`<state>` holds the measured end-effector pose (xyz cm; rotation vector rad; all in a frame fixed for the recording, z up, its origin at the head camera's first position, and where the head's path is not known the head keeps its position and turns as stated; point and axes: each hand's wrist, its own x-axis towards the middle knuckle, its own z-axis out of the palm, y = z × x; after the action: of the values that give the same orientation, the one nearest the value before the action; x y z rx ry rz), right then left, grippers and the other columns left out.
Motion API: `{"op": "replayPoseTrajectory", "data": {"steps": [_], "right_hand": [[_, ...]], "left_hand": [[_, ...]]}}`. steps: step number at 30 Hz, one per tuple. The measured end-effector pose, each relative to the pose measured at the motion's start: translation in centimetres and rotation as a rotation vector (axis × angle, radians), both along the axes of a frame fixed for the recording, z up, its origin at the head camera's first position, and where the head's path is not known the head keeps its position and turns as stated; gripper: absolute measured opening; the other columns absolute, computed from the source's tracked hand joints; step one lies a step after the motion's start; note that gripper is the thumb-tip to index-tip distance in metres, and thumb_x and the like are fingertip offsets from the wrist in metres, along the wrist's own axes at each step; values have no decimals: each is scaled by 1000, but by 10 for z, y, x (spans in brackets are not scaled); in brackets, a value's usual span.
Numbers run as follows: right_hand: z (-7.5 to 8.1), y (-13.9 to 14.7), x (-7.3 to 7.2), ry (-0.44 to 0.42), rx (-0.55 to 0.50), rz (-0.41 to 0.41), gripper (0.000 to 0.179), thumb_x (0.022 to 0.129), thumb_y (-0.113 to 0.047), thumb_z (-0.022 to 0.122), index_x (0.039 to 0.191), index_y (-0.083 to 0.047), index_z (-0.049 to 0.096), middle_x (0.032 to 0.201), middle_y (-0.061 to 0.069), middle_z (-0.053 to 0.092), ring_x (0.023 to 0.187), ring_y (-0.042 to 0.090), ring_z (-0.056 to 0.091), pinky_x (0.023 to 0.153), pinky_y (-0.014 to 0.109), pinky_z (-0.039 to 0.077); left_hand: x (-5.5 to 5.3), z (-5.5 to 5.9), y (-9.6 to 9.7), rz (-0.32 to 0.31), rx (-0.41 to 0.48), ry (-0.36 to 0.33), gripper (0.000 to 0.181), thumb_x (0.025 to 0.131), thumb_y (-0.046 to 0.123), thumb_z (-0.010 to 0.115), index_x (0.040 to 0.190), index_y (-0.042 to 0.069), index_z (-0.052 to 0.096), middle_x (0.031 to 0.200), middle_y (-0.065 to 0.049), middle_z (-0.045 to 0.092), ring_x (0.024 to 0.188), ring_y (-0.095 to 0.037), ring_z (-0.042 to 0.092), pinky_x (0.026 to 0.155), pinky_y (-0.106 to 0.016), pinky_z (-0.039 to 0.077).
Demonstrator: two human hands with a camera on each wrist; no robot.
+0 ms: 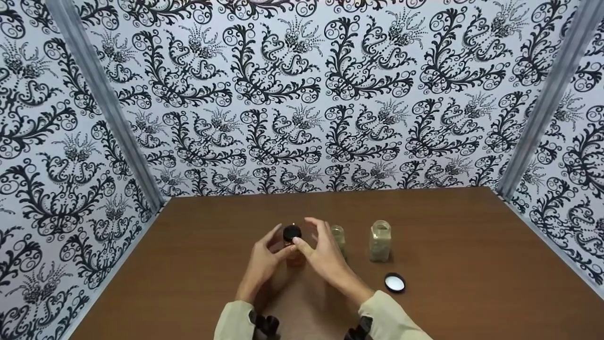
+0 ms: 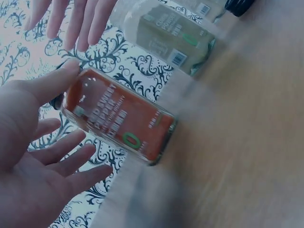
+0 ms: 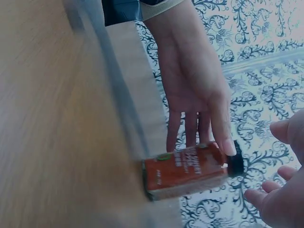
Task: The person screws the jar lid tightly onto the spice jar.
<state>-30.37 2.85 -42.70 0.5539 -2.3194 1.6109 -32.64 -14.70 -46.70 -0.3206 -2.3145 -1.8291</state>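
A spice jar of red powder point(image 2: 118, 116) with a black lid point(image 1: 292, 232) stands upright on the table in front of me. My left hand point(image 1: 264, 264) pinches it near its neck, thumb on the near side just under the lid. That hand's other fingers point(image 2: 71, 161) spread loosely below. On the other side of the jar is my right hand point(image 1: 328, 257), its fingers parted and its thumb close to the lid. In the right wrist view a gap shows between the right fingertips point(image 3: 256, 197) and the lid.
Right of my hands stand two lidless jars of pale powder: a nearer one point(image 1: 338, 233), partly hidden by my right hand, and another point(image 1: 380, 243). A loose black lid point(image 1: 395, 283) with a white inside lies nearer me. Patterned walls enclose the brown table point(image 1: 472, 264).
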Motion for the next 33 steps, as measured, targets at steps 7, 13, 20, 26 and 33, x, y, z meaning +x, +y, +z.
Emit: {"op": "replayPoseTrajectory", "data": {"steps": [7,13,20,26,33], "right_hand": [[11,20,11,24,69,-25,50,96,-32,67,138,-9,51,139,16,51,126,39,53,108,50,48],[14,39,22,57,113,-15,47,97,-33,67,135,-10,54,133,15,55,120,35,58,102,52,50],[11,55,33,31,101,-35,42,94,-29,70,132,-13,59,134,9,59,124,29,59,105,50,49],[3,70,38,77,167,-66,39,93,-25,72,128,-10,63,127,4,62,124,27,59,106,51,47],[-7,89,44,142,273,-87,33,88,-17,77,119,-9,67,119,-2,62,118,22,59,101,48,49]], "left_hand": [[5,16,5,105,-49,100,67,86,19,81,143,4,51,138,-26,58,128,-40,56,103,-51,52],[13,31,10,157,-83,134,57,87,23,79,138,10,57,130,-21,62,122,-36,60,100,-50,53],[19,39,20,181,-96,168,52,86,24,80,133,11,62,121,-16,66,109,-33,64,91,-45,57],[26,42,31,151,-63,168,48,85,20,81,129,10,64,120,-16,68,106,-32,66,84,-39,58],[30,41,42,94,-87,230,45,85,19,81,127,11,66,122,-12,70,104,-31,69,82,-38,60]]}}
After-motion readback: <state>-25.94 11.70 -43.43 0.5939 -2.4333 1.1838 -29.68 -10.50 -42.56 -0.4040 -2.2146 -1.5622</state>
